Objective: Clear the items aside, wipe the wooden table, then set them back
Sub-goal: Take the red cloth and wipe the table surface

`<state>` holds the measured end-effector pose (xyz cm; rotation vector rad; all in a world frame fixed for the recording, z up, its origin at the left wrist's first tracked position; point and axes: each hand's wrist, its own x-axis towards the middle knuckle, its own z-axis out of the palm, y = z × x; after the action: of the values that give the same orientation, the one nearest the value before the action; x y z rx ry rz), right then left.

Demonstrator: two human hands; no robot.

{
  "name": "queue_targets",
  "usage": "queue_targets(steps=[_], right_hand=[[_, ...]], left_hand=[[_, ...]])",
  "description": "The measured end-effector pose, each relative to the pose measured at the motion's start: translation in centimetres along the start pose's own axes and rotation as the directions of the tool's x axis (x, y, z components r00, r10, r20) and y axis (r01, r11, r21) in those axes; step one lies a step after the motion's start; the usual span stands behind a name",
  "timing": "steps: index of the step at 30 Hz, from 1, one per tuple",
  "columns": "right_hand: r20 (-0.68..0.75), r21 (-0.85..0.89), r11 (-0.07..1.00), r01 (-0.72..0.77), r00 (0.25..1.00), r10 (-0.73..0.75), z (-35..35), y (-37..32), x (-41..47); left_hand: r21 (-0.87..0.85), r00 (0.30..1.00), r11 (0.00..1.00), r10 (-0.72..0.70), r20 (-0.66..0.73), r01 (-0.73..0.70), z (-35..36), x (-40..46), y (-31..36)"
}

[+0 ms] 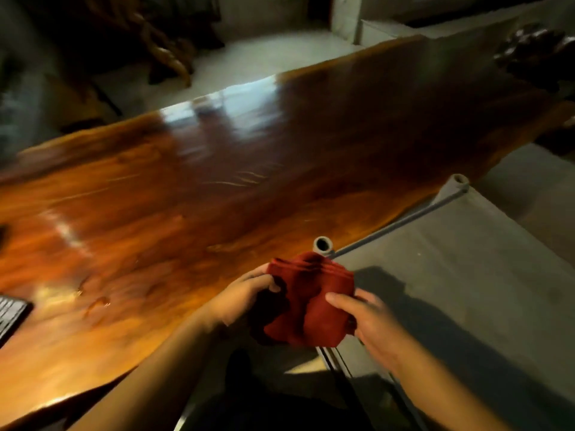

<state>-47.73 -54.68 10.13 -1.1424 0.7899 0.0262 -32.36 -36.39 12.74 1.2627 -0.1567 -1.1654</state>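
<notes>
A folded red cloth [314,303] is held between both hands just off the near edge of the long glossy wooden table [193,194]. My left hand [245,295] grips the cloth's left side with the fingers curled into its folds. My right hand [370,321] holds its right side, thumb on top. The cloth hangs in the air and does not touch the table. The tabletop in view carries reflections of light.
A grey fabric-topped rack [451,269] with metal tube posts [323,245] stands against the table's near edge on the right. A dark ridged object [11,315] sits at the table's left edge. Carved dark wood pieces [535,51] stand at the far right and behind the table.
</notes>
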Motion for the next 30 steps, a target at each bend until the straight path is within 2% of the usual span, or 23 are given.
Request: queue_targets(steps=[2,7,10,14,18,21,24,30], right_hand=[[0.094,-0.110,0.994,0.005,0.996,0.005,2.2,0.0,0.6],[0.270,-0.275,0.961,0.016,0.961,0.061,7.7,-0.2,2.7],[0.300,-0.344,0.938,0.041,0.951,0.068,11.1,-0.1,4.3],[0.334,-0.404,0.911,0.085,0.941,0.060,15.9,0.4,6.1],[0.342,-0.463,0.879,0.112,0.938,0.060,20.7,1.3,8.0],[0.313,-0.477,0.874,0.095,0.947,0.068,24.3,2.3,9.6],[0.280,-0.501,0.862,0.079,0.957,0.075,27.7,3.3,11.3],[0.207,-0.569,0.811,0.138,0.978,-0.022,32.3,4.6,16.0]], left_hand=[[-0.092,0.993,0.996,0.008,-0.118,-0.019,-2.1,-1.7,-0.9],[-0.223,0.951,0.965,0.064,-0.303,-0.136,-6.9,-5.5,-2.3],[-0.265,0.920,0.941,0.099,-0.378,-0.210,-9.5,-7.2,-2.6],[-0.318,0.876,0.914,0.073,-0.477,-0.250,-13.7,-8.8,-2.9],[-0.305,0.852,0.916,0.071,-0.519,-0.262,-18.4,-9.9,-3.0],[-0.295,0.866,0.927,0.059,-0.497,-0.233,-22.2,-10.5,-2.4],[-0.252,0.881,0.954,0.024,-0.472,-0.161,-26.3,-10.6,-1.8],[-0.174,0.886,0.984,-0.053,-0.461,-0.031,-32.6,-8.6,-0.4]])
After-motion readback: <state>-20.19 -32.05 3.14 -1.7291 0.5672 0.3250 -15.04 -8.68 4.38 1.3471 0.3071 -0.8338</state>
